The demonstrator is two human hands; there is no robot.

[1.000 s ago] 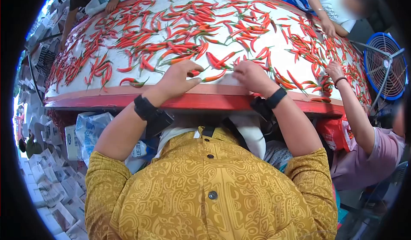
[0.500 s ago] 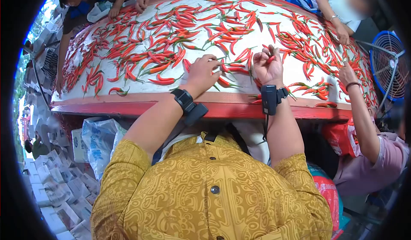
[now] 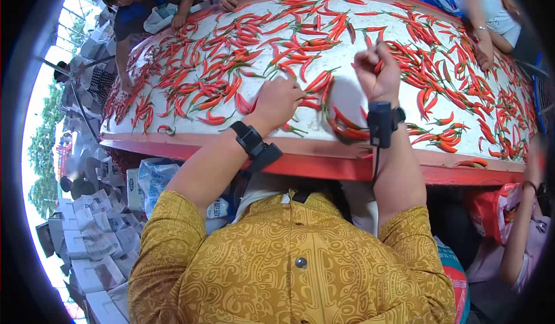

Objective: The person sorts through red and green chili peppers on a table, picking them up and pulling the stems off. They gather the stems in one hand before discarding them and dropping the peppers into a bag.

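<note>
My left hand (image 3: 278, 102) rests low over the white tabletop, its fingers curled down and closed. A red chili pepper (image 3: 311, 104) lies right at its fingertips, and whether they grip anything is hidden. Raised above the table, my right hand (image 3: 378, 76) has its fingers bent around a red chili pepper (image 3: 378, 67). Below it, beside my wrist, a small bunch of red chilies (image 3: 347, 128) lies near the table's front edge. Both wrists wear black straps with a box-shaped device.
Many red chilies with green stems cover the white table (image 3: 341, 87), which has a red front edge (image 3: 277, 161). Co-workers' hands reach in at the far left and at the right, where one hand (image 3: 484, 55) touches chilies. Plastic bags (image 3: 156, 182) hang below the left side.
My right hand has risen slightly with the chili in it. The fingers of my left hand have curled in. A co-worker's hand at the right has drawn back from the chilies. The view has shifted.
</note>
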